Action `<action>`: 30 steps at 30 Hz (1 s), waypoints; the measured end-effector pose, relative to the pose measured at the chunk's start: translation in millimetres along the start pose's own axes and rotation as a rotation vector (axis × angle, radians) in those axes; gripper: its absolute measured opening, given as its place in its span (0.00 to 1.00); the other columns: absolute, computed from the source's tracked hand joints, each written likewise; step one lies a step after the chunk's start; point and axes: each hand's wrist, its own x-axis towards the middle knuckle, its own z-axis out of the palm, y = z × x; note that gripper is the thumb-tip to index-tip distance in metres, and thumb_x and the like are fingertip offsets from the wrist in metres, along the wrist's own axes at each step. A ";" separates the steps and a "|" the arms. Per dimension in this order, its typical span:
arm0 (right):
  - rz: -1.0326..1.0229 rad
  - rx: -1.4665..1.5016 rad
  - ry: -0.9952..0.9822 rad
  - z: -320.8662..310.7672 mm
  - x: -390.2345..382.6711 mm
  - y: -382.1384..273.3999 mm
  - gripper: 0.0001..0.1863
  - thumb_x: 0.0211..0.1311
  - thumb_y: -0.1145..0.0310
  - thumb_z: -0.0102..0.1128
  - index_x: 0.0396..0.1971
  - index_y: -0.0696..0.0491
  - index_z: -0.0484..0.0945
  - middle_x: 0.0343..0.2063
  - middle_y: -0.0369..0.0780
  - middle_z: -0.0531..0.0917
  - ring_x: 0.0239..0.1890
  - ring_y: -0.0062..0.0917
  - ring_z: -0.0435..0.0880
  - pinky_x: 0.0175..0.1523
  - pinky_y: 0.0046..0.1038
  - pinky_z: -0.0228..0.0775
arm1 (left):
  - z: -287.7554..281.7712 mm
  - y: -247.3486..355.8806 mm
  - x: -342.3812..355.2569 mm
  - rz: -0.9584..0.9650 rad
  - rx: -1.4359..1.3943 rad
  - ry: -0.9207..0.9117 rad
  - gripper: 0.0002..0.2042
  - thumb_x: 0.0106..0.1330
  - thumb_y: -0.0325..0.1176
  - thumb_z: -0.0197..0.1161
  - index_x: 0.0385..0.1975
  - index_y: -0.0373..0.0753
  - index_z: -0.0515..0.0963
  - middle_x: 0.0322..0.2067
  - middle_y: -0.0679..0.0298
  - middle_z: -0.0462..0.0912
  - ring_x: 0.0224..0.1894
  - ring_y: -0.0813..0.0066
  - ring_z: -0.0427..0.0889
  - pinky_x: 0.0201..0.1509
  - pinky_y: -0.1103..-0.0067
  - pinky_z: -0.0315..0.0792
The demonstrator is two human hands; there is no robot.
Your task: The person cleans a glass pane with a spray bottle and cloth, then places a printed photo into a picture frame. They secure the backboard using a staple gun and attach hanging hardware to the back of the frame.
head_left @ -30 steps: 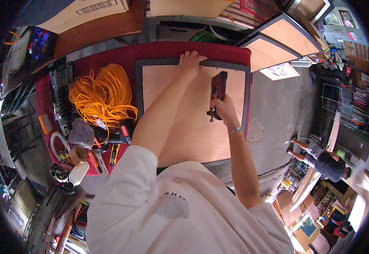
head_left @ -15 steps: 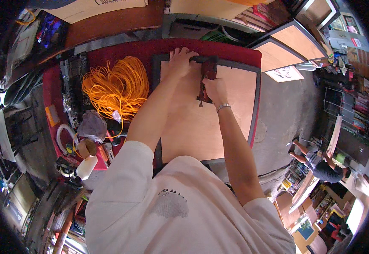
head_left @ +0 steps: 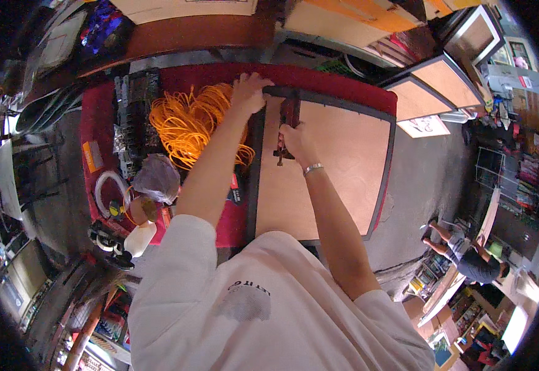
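Observation:
A dark-edged picture frame (head_left: 337, 179) with a tan backing board lies face down in front of me. My right hand (head_left: 295, 139), with a metal watch band at the wrist, closes around a dark staple gun (head_left: 289, 111). The tool's nose meets the inner side of the frame's far edge, near the far left corner. My left hand (head_left: 251, 94) is at that corner, its fingers curled over the outside of the frame. Small dark tabs show along the far edge. Just left of the frame, partly behind my left forearm, lies a coil of orange cord (head_left: 183, 127).
A red-covered table (head_left: 189, 74) supports the frame. At its left are black strips (head_left: 136, 117), a plastic-wrapped bundle (head_left: 157, 178), a tape roll (head_left: 144, 210) and a white bottle (head_left: 140, 239). More framed panels (head_left: 445, 80) stand at the far right. Another person (head_left: 467, 253) works at right.
My right hand has moved the staple gun left along the far edge. My left hand has shifted from the far edge to the outside of the left corner. The whole view has shifted somewhat.

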 end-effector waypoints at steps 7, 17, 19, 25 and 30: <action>0.352 -0.025 -0.093 10.2 -2.6 -111.0 0.09 0.59 0.68 0.55 0.23 0.55 0.74 0.18 0.37 0.77 0.18 0.23 0.77 0.25 0.29 0.72 | 8.9 -26.3 -11.8 -0.016 0.026 0.026 0.25 0.48 0.37 0.75 0.50 0.61 0.80 0.49 0.63 0.75 0.60 0.53 0.68 0.64 0.57 0.65; 0.292 0.116 -0.169 -91.8 -120.1 -178.1 0.16 0.67 0.59 0.54 0.36 0.58 0.78 0.26 0.36 0.82 0.26 0.20 0.80 0.35 0.22 0.71 | 3.9 104.2 -119.7 -0.275 -1.848 0.013 0.24 0.74 0.57 0.48 0.50 0.41 0.75 0.33 0.64 0.79 0.37 0.71 0.80 0.47 0.72 0.77; 0.290 0.009 -0.155 -106.2 -136.3 -199.3 0.19 0.71 0.55 0.52 0.36 0.59 0.78 0.25 0.35 0.82 0.28 0.20 0.79 0.36 0.21 0.70 | -26.8 145.9 -147.0 -0.529 -2.398 -0.105 0.26 0.75 0.59 0.43 0.47 0.42 0.76 0.27 0.69 0.77 0.31 0.78 0.79 0.39 0.76 0.78; -0.365 -0.391 0.192 -98.3 -245.2 -116.7 0.20 0.59 0.77 0.68 0.51 0.58 0.73 0.39 0.44 0.83 0.35 0.32 0.85 0.40 0.28 0.77 | -9.1 144.3 -170.5 -0.671 -2.546 0.129 0.26 0.74 0.62 0.44 0.51 0.46 0.74 0.38 0.66 0.81 0.40 0.68 0.82 0.47 0.67 0.80; -0.608 -0.435 0.299 -104.1 -246.3 -73.6 0.17 0.61 0.68 0.68 0.46 0.57 0.74 0.33 0.43 0.84 0.32 0.35 0.84 0.36 0.31 0.78 | -35.3 183.1 -179.5 -0.705 -2.504 0.262 0.24 0.73 0.62 0.46 0.51 0.49 0.74 0.39 0.70 0.79 0.43 0.72 0.80 0.49 0.68 0.78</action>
